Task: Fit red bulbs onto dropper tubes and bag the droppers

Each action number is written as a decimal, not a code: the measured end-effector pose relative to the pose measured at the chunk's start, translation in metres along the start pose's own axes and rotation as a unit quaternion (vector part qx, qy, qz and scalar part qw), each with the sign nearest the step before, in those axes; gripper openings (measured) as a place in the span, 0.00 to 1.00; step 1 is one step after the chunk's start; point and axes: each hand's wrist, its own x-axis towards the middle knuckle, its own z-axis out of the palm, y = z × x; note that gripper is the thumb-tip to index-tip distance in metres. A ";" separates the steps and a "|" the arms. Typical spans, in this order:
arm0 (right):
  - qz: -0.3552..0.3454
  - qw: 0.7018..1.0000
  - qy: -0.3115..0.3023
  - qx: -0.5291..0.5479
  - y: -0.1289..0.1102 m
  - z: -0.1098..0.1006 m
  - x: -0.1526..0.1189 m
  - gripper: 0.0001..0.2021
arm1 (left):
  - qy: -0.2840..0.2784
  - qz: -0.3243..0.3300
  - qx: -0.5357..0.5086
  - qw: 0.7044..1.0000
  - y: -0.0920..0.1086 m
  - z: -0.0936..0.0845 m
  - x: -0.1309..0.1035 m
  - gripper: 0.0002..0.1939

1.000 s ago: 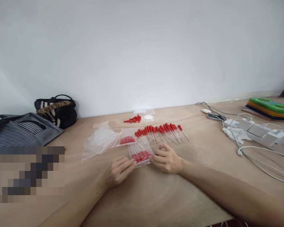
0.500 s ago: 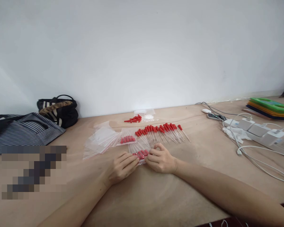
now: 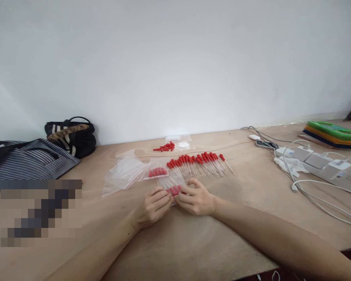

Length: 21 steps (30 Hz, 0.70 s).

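Note:
My left hand [image 3: 156, 205] and my right hand [image 3: 197, 198] meet at the near edge of a clear zip bag [image 3: 169, 181], fingers pinched on its opening. Inside the bag lie several droppers with red rubber bulbs [image 3: 174, 190], bulbs toward me and clear tubes pointing away. My fingertips partly hide the bag's mouth. Just beyond, on the left, a filled zip bag [image 3: 158, 173] holds more red-bulbed droppers. Loose droppers [image 3: 204, 159] are spread in a row behind my right hand, their bulbs pointing to the wall.
Flat zip bags [image 3: 124, 171] are fanned out on the left. Loose red bulbs [image 3: 166, 147] lie near the wall beside another clear bag [image 3: 179, 141]. Striped [image 3: 41, 160] and black bags [image 3: 82, 138] stand far left. At right are chargers on a power strip [image 3: 318, 164], cables and stacked coloured boards [image 3: 336, 134].
My right hand has slid slightly left along the bag's edge, so the fingertips of both hands are now closer together. The other things stay in place.

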 end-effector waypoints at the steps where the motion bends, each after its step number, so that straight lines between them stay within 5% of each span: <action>1: 0.002 1.000 -0.001 0.001 0.001 -0.002 -0.001 0.10 | 0.002 0.000 -0.001 1.000 0.000 0.000 -0.001 0.06; 15: 0.079 0.996 -0.035 -0.017 0.016 -0.007 -0.026 0.11 | 0.052 -0.075 0.015 0.996 -0.003 -0.006 -0.009 0.12; 21: 0.084 0.995 -0.044 0.029 0.017 -0.010 -0.023 0.10 | -0.084 -0.116 0.014 0.990 -0.004 -0.006 -0.003 0.12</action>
